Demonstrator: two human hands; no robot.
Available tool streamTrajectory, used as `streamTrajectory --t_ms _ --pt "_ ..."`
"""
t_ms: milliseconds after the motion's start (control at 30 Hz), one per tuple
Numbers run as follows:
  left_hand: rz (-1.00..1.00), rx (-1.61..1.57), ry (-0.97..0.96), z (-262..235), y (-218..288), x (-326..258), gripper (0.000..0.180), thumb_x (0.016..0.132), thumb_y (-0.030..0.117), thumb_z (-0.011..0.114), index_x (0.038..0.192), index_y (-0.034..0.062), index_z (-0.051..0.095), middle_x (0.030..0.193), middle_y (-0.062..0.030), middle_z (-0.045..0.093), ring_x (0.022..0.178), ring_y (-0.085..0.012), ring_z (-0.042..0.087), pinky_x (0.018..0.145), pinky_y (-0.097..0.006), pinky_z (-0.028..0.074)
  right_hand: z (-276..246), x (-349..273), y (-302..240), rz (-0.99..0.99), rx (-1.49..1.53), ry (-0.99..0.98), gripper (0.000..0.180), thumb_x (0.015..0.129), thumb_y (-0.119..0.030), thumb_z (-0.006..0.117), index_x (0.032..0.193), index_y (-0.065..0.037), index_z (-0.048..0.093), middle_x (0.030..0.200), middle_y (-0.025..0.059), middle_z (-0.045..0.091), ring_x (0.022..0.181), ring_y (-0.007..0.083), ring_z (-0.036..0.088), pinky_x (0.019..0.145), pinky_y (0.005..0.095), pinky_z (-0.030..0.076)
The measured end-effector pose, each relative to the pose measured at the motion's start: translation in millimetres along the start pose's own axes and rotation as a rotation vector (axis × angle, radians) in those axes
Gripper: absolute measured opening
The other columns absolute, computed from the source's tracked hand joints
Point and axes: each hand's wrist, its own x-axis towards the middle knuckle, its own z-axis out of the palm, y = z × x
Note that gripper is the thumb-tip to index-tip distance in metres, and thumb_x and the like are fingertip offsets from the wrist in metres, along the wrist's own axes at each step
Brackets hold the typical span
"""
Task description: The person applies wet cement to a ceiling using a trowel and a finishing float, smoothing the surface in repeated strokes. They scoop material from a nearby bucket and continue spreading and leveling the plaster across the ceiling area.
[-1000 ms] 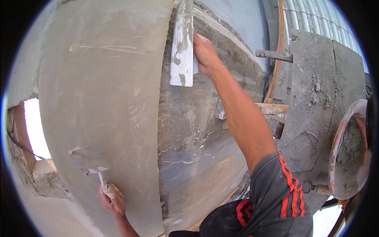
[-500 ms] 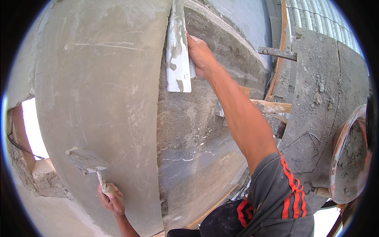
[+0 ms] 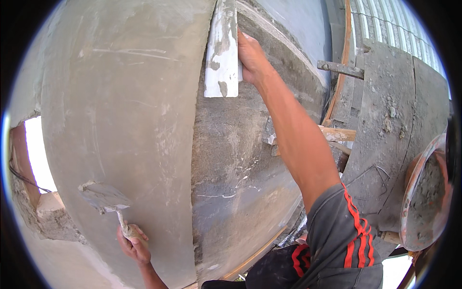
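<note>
My right hand (image 3: 251, 53) reaches up the wall and is closed on the edge of a long, pale straightedge (image 3: 222, 62) smeared with grey mortar. The tool stands nearly upright along the border between the smooth plaster (image 3: 130, 111) and the rough, darker strip (image 3: 226, 144). Its upper end runs out at the top of the view. Low on the left, my left hand (image 3: 133, 244) is wrapped round the handle of a trowel (image 3: 107, 196). Mortar clings to the trowel's blade, which is in front of the smooth plaster.
At the right, a bucket (image 3: 409, 212) of grey mortar stands beside dusty boards (image 3: 385, 111) strewn with crumbs of mortar. Timber pieces (image 3: 339, 134) jut out near my right forearm. A bright opening (image 3: 38, 154) breaks the wall at the far left. Corrugated sheeting (image 3: 394, 33) lies at the top right.
My right hand and the straightedge have moved up and slightly right along the wall. The left hand with the trowel has hardly moved.
</note>
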Motion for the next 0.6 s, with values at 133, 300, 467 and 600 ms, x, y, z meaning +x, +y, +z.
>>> streamTrajectory --t_ms 133,300,467,600 --pt "0.011 -0.015 0.018 2.6 2.3 -1.6 0.077 0.106 0.059 0.058 0.147 -0.0057 0.046 0.092 -0.0125 0.059 0.067 -0.0135 0.053 0.054 -0.027 0.044 -1.5 0.5 -3.0 0.028 0.024 -0.053 0.060 0.103 -0.065 0.062 0.102 -0.006 0.067 0.073 -0.0006 0.063 0.055 0.0045 0.050 0.046 0.0236 0.044" --pt "0.007 -0.021 0.014 2.7 2.5 -6.7 0.077 0.107 0.058 0.057 0.148 -0.0060 0.046 0.092 -0.0124 0.059 0.067 -0.0132 0.053 0.054 -0.027 0.044 -2.3 -55.5 20.4 0.170 0.017 -0.086 0.058 0.105 -0.062 0.061 0.111 -0.005 0.066 0.073 -0.0008 0.062 0.054 0.0045 0.050 0.046 0.0227 0.045" --pt "0.011 -0.042 -0.008 6.2 11.9 -3.3 0.073 0.108 0.054 0.056 0.147 -0.0065 0.047 0.092 -0.0113 0.059 0.067 -0.0123 0.053 0.055 -0.026 0.044 -31.3 -162.0 19.4 0.386 0.033 0.003 0.055 0.108 -0.052 0.062 0.130 -0.003 0.064 0.101 0.0071 0.075 0.082 0.0136 0.075 0.068 0.0313 0.065" --pt "-0.144 -0.201 -0.054 28.0 32.6 -6.4 0.069 0.109 0.052 0.057 0.148 -0.0049 0.049 0.091 -0.0087 0.061 0.065 -0.0116 0.054 0.055 -0.026 0.045 -56.2 -227.1 1.7 0.446 0.039 0.044 0.044 0.110 -0.037 0.062 0.139 -0.003 0.061 0.115 0.0107 0.076 0.093 0.0191 0.078 0.078 0.0372 0.068"
